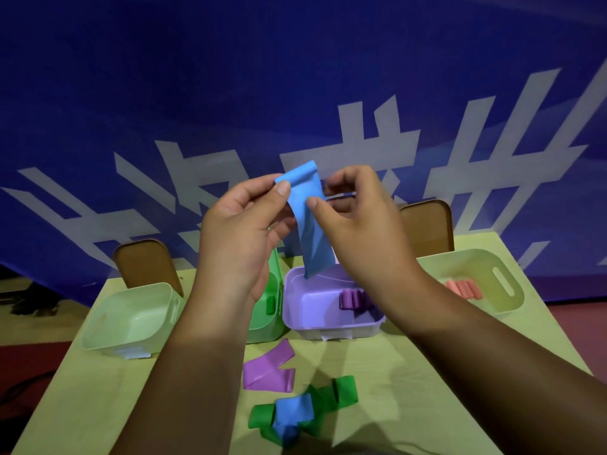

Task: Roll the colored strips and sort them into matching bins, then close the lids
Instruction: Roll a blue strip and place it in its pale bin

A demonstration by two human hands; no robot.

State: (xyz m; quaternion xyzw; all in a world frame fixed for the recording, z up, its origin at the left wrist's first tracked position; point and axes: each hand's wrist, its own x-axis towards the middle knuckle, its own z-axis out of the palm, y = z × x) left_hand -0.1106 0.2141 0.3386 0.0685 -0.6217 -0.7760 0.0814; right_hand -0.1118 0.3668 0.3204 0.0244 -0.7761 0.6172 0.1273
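Blue strip [307, 221] is held in the air above the purple bin [295, 310], its top edge just curled over. The left hand [243, 224] pinches its upper corner, the right hand [358, 224] pinches it slightly lower, and the tail hangs free. Risk: the curl is barely started, so a slackened pinch would likely let it spring flat or drop into the purple bin, the wrong colour. No bin reads plainly blue in this light, so a mis-sort is possible; the pale bin [98, 336] at far left is my guess.
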